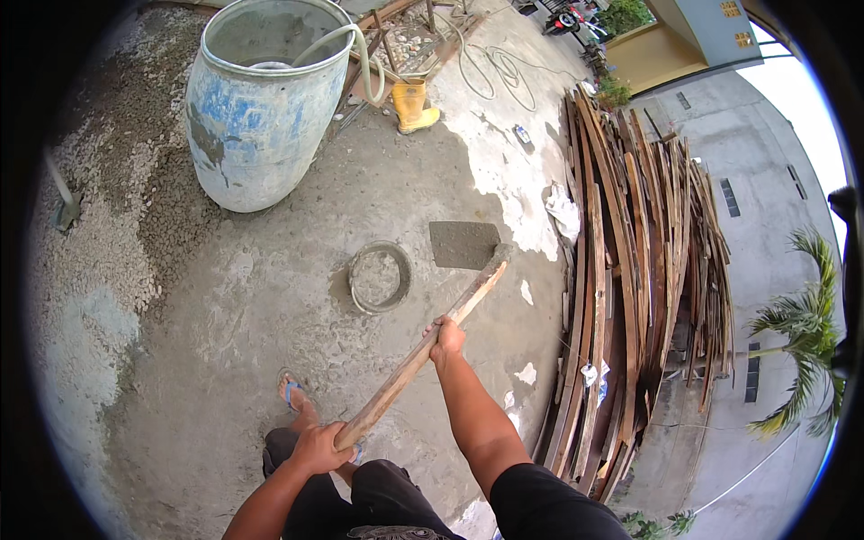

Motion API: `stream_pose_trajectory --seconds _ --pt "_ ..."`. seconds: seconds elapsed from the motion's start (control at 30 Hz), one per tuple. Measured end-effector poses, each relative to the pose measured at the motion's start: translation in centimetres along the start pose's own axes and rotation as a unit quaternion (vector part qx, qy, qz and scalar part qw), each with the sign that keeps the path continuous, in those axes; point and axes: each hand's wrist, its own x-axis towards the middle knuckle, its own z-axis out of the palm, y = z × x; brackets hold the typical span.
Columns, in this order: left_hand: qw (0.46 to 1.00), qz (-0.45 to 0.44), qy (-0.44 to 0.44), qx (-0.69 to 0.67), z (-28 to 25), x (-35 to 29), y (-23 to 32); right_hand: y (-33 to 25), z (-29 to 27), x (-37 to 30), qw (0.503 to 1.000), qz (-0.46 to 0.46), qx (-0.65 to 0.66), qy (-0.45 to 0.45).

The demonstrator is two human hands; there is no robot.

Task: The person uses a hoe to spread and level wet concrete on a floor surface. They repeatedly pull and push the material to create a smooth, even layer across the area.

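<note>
A hoe with a long wooden handle (393, 389) slants across the ground in front of me. Its flat rectangular blade (463, 245), coated in grey cement, is at the far end, just to the right of a round bucket (405, 275). My left hand (319, 448) is wrapped round the handle's near end. Farther up, near mid-length, my right hand (444, 338) grips the same handle. The bucket has cement-crusted sides, with some grey material visible inside. Whether the blade touches the ground I cannot tell.
A big blue-and-white drum (261, 135) with a hose (371, 67) over its rim stands far left. Beside it is a yellow boot (412, 106). Long wooden planks (630, 270) are piled at the right. Gravel (108, 261) covers the left, and another tool (65, 202) rests there.
</note>
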Motion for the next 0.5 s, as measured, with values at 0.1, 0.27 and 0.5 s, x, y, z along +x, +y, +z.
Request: stream_pose_trajectory --seconds 0.1,0.27,0.5 --pt "0.978 0.152 0.027 -0.144 -1.0 -2.6 8.9 -6.8 -7.6 0.5 1.000 0.024 0.002 -0.006" --pt "0.972 0.000 0.145 -0.185 -2.5 -9.1 4.0 -11.4 -26.7 1.2 0.996 0.062 -0.052 0.021" --pt "0.718 -0.686 0.039 0.113 -5.2 -31.8 -16.7 -2.9 -56.3 -5.8 0.919 0.275 -0.280 0.029"
